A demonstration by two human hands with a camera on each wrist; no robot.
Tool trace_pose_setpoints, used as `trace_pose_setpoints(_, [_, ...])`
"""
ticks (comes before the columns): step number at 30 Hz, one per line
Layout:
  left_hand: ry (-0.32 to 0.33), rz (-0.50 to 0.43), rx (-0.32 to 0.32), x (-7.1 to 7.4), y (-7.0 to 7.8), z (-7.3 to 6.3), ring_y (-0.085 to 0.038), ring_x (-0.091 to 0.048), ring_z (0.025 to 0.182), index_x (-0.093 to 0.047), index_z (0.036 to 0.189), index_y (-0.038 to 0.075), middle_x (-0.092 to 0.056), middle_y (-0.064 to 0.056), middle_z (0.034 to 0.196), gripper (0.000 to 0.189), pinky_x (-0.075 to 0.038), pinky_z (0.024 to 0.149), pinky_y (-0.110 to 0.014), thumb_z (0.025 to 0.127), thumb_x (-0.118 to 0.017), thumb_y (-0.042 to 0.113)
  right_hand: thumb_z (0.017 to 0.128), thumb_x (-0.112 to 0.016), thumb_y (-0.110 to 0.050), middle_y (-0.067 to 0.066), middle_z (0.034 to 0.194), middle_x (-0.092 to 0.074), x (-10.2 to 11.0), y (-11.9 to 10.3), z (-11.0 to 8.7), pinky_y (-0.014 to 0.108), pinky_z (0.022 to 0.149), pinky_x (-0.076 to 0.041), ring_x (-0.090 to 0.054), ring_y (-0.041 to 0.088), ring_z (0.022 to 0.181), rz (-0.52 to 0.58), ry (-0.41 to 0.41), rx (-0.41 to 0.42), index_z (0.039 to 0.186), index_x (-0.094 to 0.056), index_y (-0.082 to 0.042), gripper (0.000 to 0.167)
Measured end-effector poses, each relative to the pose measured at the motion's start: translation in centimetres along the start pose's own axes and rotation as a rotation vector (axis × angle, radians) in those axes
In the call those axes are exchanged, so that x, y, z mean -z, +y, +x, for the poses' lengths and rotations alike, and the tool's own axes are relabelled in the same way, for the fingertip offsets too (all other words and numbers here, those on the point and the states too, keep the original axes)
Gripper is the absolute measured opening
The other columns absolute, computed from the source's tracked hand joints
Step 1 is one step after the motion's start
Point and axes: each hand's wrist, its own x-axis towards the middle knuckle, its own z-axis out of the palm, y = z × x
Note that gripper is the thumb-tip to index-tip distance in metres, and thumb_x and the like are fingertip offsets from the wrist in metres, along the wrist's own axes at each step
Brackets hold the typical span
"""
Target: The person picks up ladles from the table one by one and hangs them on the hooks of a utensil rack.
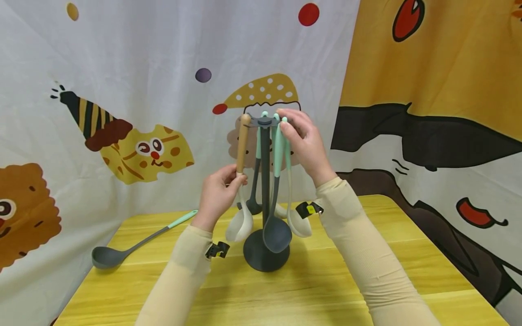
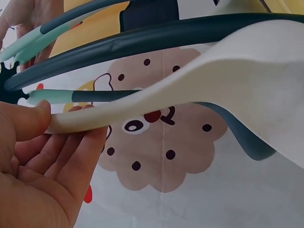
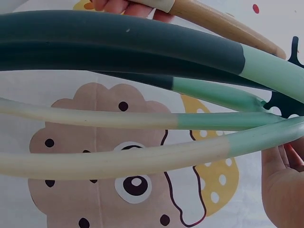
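Observation:
My left hand pinches a white ladle with a wooden handle, thumb and fingertips at its pale neck just below the wood. The handle's top end is right at a hook on the left of the dark utensil stand. My right hand is at the stand's top right, thumb and fingers curled about the upper end of a mint-handled white ladle. A dark grey ladle with a mint handle hangs at the front. Another dark utensil hangs behind the post.
A dark grey ladle with a mint handle lies on the wooden table at the left. The stand's round base rests mid-table. A cartoon-printed curtain hangs close behind the table.

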Motion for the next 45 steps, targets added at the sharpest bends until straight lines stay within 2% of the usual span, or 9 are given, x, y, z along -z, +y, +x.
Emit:
trace_pose_setpoints(8, [-0.051, 0.004, 0.015, 0.0, -0.4, -0.4, -0.020, -0.070, 0.089, -0.070, 0.113, 0.006, -0.073, -0.006, 0.096, 0.020, -0.057, 0.081, -0.040, 0.094, -0.069, 0.012, 0.097, -0.053, -0.025, 0.012, 0.137, -0.051, 0.1, -0.1, 0.0, 0.033, 0.099, -0.042, -0.051, 0.019, 0.119, -0.010, 0.005, 0.008, 0.135, -0.059, 0.002, 0.046])
trace_pose_setpoints(15, [-0.057, 0.022, 0.032, 0.3, -1.3, -0.8, -0.025, -0.067, 0.101, -0.062, 0.129, 0.003, -0.070, -0.012, 0.113, 0.037, -0.054, 0.088, -0.041, 0.096, -0.067, 0.018, 0.097, -0.054, -0.025, 0.013, 0.137, -0.051, 0.1, 0.0, 0.1, 0.033, 0.099, -0.042, -0.050, 0.020, 0.120, -0.017, 0.012, 0.007, 0.133, -0.059, 0.003, 0.046])
trace_pose_setpoints(24, [-0.087, 0.095, 0.096, 1.4, -3.5, -1.6, -0.031, -0.053, 0.126, -0.048, 0.144, 0.002, -0.057, -0.016, 0.138, 0.056, -0.040, 0.106, -0.047, 0.098, -0.065, 0.028, 0.097, -0.054, -0.023, 0.012, 0.136, -0.051, 0.1, 0.1, 0.1, 0.034, 0.102, -0.042, -0.050, 0.020, 0.121, -0.008, 0.013, -0.006, 0.133, -0.059, 0.005, 0.045])
trace_pose_setpoints(33, [-0.143, 0.168, 0.183, 2.2, -5.9, -2.3, -0.037, -0.040, 0.137, -0.031, 0.154, 0.005, -0.043, -0.020, 0.150, 0.074, -0.032, 0.109, -0.056, 0.099, -0.057, 0.047, 0.097, -0.054, -0.023, 0.011, 0.137, -0.051, 0.0, -0.1, 0.1, 0.036, 0.104, -0.041, -0.050, 0.019, 0.122, -0.002, 0.010, -0.009, 0.134, -0.059, 0.002, 0.045])
trace_pose_setpoints(39, [-0.180, 0.197, 0.201, 2.5, -7.3, -2.7, -0.039, -0.037, 0.139, -0.025, 0.157, 0.007, -0.039, -0.021, 0.152, 0.080, -0.031, 0.109, -0.058, 0.098, -0.054, 0.052, 0.097, -0.054, -0.022, 0.011, 0.137, -0.051, 0.0, -0.1, 0.0, 0.036, 0.104, -0.040, -0.050, 0.020, 0.122, 0.002, 0.010, -0.011, 0.134, -0.059, 0.002, 0.044])
trace_pose_setpoints(45, [-0.242, 0.263, 0.230, 3.1, -8.7, -3.1, -0.042, -0.029, 0.142, -0.015, 0.157, 0.001, -0.027, -0.023, 0.158, 0.088, -0.026, 0.112, -0.058, 0.098, -0.053, 0.055, 0.098, -0.054, -0.024, 0.010, 0.137, -0.051, -0.1, -0.1, 0.1, 0.036, 0.103, -0.041, -0.050, 0.019, 0.122, 0.004, 0.006, -0.010, 0.135, -0.059, 0.000, 0.045])
